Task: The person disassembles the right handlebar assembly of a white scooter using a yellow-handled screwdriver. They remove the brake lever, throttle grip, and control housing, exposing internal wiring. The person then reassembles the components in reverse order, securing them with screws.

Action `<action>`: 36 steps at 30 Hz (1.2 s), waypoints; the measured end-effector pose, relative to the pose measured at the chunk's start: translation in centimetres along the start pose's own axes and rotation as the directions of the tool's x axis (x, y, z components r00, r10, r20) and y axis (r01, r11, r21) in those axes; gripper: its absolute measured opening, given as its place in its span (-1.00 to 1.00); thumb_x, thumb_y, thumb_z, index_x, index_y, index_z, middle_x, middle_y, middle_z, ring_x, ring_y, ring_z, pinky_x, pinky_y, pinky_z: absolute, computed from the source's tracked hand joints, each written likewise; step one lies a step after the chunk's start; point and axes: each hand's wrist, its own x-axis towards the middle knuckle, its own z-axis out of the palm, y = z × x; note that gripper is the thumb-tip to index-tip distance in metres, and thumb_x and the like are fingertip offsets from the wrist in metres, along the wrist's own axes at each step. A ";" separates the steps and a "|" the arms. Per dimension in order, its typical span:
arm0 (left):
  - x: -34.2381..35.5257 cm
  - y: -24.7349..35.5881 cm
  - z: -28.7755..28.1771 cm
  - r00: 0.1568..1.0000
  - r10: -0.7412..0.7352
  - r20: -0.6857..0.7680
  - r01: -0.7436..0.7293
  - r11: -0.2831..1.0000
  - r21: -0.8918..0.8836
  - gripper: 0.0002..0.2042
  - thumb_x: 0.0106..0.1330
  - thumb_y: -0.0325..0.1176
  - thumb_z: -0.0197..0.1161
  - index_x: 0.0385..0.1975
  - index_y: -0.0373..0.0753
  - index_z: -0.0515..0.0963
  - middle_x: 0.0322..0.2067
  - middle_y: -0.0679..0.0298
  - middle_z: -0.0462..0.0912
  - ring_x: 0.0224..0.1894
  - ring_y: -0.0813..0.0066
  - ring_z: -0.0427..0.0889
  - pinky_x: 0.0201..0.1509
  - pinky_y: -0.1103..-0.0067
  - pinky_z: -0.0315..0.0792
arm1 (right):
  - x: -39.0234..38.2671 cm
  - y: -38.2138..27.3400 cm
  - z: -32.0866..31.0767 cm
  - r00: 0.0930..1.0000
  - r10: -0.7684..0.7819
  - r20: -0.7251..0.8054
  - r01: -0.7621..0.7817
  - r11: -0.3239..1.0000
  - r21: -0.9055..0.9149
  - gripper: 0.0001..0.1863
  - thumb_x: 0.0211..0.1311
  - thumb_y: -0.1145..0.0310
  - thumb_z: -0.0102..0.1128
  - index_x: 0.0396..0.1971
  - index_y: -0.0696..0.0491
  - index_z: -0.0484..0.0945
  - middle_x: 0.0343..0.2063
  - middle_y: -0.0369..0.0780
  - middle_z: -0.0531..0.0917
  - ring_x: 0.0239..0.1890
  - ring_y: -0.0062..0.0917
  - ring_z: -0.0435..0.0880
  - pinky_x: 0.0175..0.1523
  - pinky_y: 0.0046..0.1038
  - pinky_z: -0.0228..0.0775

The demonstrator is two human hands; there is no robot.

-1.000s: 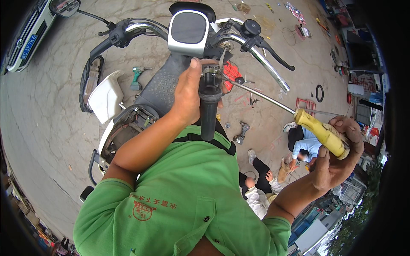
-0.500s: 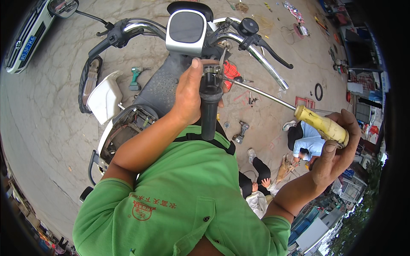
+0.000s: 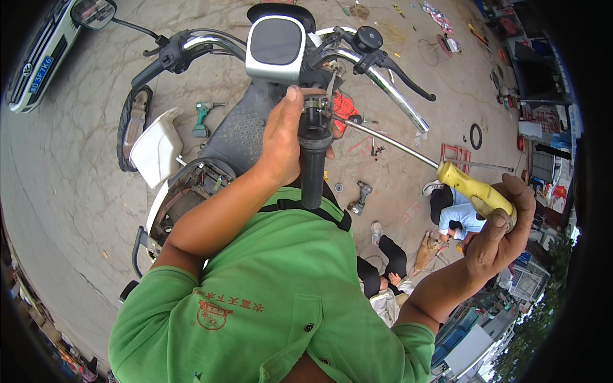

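Right hand (image 3: 501, 239), slightly shifted, pinches a screwdriver (image 3: 471, 186) partly hiding a person (image 3: 465, 217); left hand (image 3: 282, 143) clasps a black handle (image 3: 312, 171).

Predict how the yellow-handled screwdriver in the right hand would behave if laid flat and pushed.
The screwdriver would probably stay stiff, because its shaft looks like straight metal. It might roll in a curve rather than straight, since the rounded yellow handle is much thicker than the shaft.

We count our two hands (image 3: 279, 143) (image 3: 498, 239), one yellow-handled screwdriver (image 3: 469, 184), two black grips (image 3: 313, 175) (image 3: 148, 73), two cordless drills (image 3: 202, 120) (image 3: 361, 198) mid-frame
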 end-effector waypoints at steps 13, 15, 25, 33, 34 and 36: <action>-0.2 -0.3 0.5 1.000 -0.003 -0.003 0.003 1.000 0.004 -0.29 0.44 0.32 -0.18 0.14 -0.32 0.31 -0.24 0.04 0.56 -0.28 0.30 0.65 -0.49 0.43 0.60 | -0.2 -0.4 0.3 0.985 -0.166 0.050 0.162 0.984 0.079 -0.37 0.16 0.29 0.36 0.15 0.25 0.32 -0.14 0.09 0.53 -0.09 -0.31 0.54 0.02 -0.37 0.43; -0.2 -0.4 0.5 1.000 -0.007 0.003 0.007 1.000 0.014 -0.29 0.44 0.31 -0.18 0.14 -0.32 0.31 -0.24 0.03 0.56 -0.27 0.30 0.66 -0.49 0.43 0.60 | -0.2 -0.4 0.5 0.977 -0.198 0.077 0.185 0.971 0.152 -0.38 0.15 0.32 0.35 0.13 0.27 0.32 -0.16 0.09 0.54 -0.11 -0.28 0.55 0.03 -0.33 0.44; -0.1 -0.6 0.5 1.000 -0.018 0.008 0.018 1.000 0.005 -0.29 0.44 0.32 -0.18 0.14 -0.31 0.31 -0.23 0.03 0.56 -0.28 0.28 0.65 -0.47 0.42 0.59 | -0.1 -1.0 0.8 0.995 -0.085 0.051 0.081 0.994 0.066 -0.34 0.22 0.13 0.33 0.14 0.28 0.35 -0.07 -0.01 0.56 -0.03 -0.41 0.56 0.14 -0.41 0.40; -0.2 -0.6 0.6 1.000 -0.022 0.009 0.022 1.000 -0.005 -0.30 0.45 0.31 -0.20 0.13 -0.31 0.32 -0.23 0.04 0.56 -0.29 0.29 0.65 -0.48 0.42 0.58 | -0.1 0.0 0.9 0.998 -0.051 -0.044 0.056 0.993 0.100 -0.40 0.15 0.27 0.42 0.08 0.24 0.37 -0.14 -0.07 0.58 -0.16 -0.45 0.58 0.06 -0.43 0.46; -0.2 -0.6 0.7 1.000 -0.012 -0.006 0.012 1.000 -0.005 -0.28 0.43 0.32 -0.17 0.10 -0.35 0.34 -0.27 0.06 0.57 -0.31 0.33 0.65 -0.49 0.45 0.59 | 0.3 -0.3 1.5 0.994 -0.108 -0.027 0.111 0.985 0.131 -0.41 0.16 0.27 0.42 0.08 0.24 0.38 -0.15 -0.08 0.58 -0.18 -0.47 0.59 0.05 -0.45 0.48; -0.2 -0.5 1.0 1.000 0.004 -0.027 -0.005 1.000 -0.011 -0.23 0.41 0.35 -0.13 0.06 -0.43 0.39 -0.36 0.11 0.60 -0.36 0.43 0.65 -0.51 0.51 0.60 | 0.6 -0.3 1.5 0.986 -0.162 0.023 0.158 0.979 0.131 -0.41 0.21 0.26 0.38 0.12 0.25 0.35 -0.13 -0.05 0.56 -0.14 -0.45 0.57 -0.01 -0.46 0.48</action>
